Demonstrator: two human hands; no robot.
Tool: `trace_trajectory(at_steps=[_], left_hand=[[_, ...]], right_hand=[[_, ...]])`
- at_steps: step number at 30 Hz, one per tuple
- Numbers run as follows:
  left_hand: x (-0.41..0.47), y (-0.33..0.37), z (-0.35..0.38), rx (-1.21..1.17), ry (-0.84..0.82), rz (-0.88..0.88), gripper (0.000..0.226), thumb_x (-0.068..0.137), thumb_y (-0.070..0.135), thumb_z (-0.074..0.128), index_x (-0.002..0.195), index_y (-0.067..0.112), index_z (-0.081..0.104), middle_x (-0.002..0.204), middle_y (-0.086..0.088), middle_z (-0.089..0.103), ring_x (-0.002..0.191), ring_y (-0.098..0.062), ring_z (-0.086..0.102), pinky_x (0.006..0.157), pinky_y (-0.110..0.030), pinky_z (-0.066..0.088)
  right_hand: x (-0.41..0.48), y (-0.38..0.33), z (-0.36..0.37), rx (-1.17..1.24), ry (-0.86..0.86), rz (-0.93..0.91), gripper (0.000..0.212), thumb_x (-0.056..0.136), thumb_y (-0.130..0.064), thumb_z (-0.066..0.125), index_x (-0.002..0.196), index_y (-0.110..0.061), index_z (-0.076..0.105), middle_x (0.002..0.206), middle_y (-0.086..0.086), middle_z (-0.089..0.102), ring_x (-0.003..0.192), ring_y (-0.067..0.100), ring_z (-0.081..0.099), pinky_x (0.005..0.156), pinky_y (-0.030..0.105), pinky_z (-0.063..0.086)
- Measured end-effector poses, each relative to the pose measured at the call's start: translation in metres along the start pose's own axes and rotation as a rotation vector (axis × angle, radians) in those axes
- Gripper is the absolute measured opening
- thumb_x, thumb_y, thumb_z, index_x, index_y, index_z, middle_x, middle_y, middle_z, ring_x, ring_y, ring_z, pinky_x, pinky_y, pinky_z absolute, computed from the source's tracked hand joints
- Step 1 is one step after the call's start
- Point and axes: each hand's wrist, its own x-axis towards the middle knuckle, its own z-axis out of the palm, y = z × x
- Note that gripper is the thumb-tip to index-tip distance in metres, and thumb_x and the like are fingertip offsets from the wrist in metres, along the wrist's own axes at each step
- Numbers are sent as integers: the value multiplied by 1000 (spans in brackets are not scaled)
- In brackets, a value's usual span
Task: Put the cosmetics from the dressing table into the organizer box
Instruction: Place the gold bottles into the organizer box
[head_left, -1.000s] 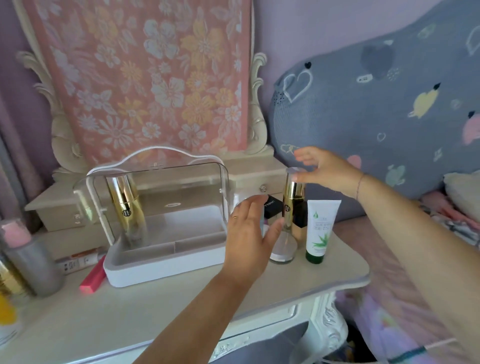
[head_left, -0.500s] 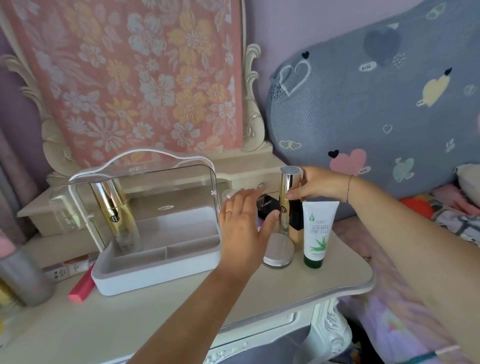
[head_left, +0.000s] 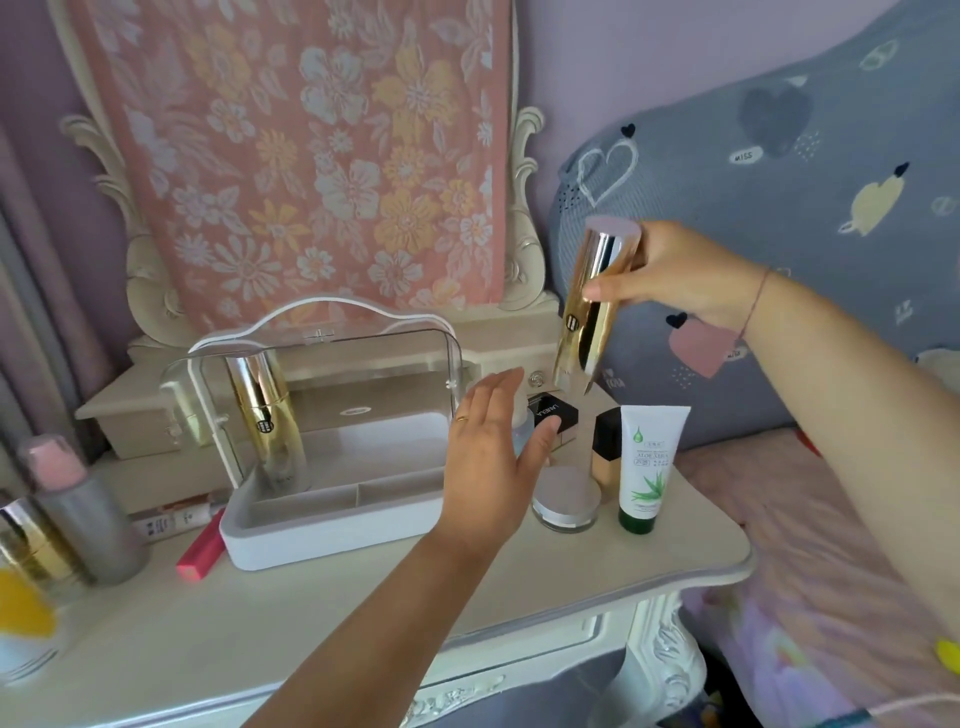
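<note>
My right hand (head_left: 675, 278) grips a tall gold bottle (head_left: 592, 312) and holds it tilted in the air above the right end of the dressing table (head_left: 363, 613). My left hand (head_left: 491, 457) hovers open, palm down, just right of the white organizer box (head_left: 332, 525). The box has its clear lid (head_left: 322, 374) raised, and a second gold bottle (head_left: 267, 421) stands in its left compartment. On the table stand a white aloe tube (head_left: 647, 467), a round white jar (head_left: 566, 501), a black box (head_left: 553, 415) and a black-capped beige bottle (head_left: 605, 447).
A pink lipstick (head_left: 200, 553) and a flat tube (head_left: 171, 519) lie left of the box. A grey bottle with a pink cap (head_left: 78, 514) and a gold bottle (head_left: 31, 545) stand at the left edge. A bed with a blue pillow (head_left: 779, 234) adjoins on the right.
My right hand has closed on the gold bottle and lifted it off the table, tilting it. My left hand stayed beside the box.
</note>
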Motion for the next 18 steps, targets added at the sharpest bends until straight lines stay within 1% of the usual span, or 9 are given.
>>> trace_trajectory(at_steps=[2,5,7,8,10,11,13,16,18], left_hand=[[-1,3,-9,-26,4,-12,57,91,44,51,139,18,38,137,-2,48,127,-14,36,104,-23,26],[-5,5,-22,-96,-19,-51,62,89,47,54,142,22,35,143,0,44,130,-12,34,103,-20,24],[-9,5,-33,-208,-88,-99,64,85,49,58,141,25,35,142,3,45,130,-9,37,102,-21,27],[-12,4,-39,-286,-123,-120,60,84,48,60,136,27,40,137,5,50,125,-6,43,100,-21,31],[-18,2,-52,-405,-150,-114,32,84,45,62,110,28,53,108,4,63,101,0,56,85,-17,42],[-21,-1,-58,-425,-143,-108,20,84,44,62,94,30,53,91,4,63,86,0,57,76,-16,44],[-31,-10,-70,-408,-145,-112,22,84,43,63,76,33,45,70,11,52,66,-2,49,63,-13,41],[-47,-30,-84,-327,-150,-148,27,82,42,65,72,32,41,65,12,40,58,-1,39,57,-10,36],[-58,-43,-91,-303,-120,-183,28,81,38,68,73,32,42,65,11,40,56,2,43,56,-6,36]], right_hand=[[-5,-25,0,30,-30,-45,64,74,-13,77,125,-38,47,91,7,75,87,18,72,84,37,58],[-19,-56,9,56,-106,-66,69,67,-20,77,131,-25,51,97,14,74,88,22,72,78,35,60],[-30,-71,22,95,-154,-79,53,64,-21,77,115,-27,60,93,11,74,84,20,73,68,28,60],[-34,-77,30,116,-184,-90,47,65,-20,77,109,-27,61,90,8,75,81,18,73,65,25,59],[-39,-83,49,147,-207,-98,49,64,-20,77,110,-22,61,96,16,73,84,19,72,68,28,59],[-41,-83,60,151,-210,-98,52,63,-20,78,112,-21,60,103,25,68,87,23,71,72,32,59],[-43,-83,82,141,-242,-95,58,62,-23,80,116,-24,58,113,34,60,97,35,67,84,43,57],[-44,-79,118,148,-239,-56,74,61,-23,81,129,-20,52,117,27,62,104,35,64,93,41,54],[-45,-72,143,178,-210,-36,66,65,-20,81,126,-14,55,109,20,66,98,24,66,89,32,54]])
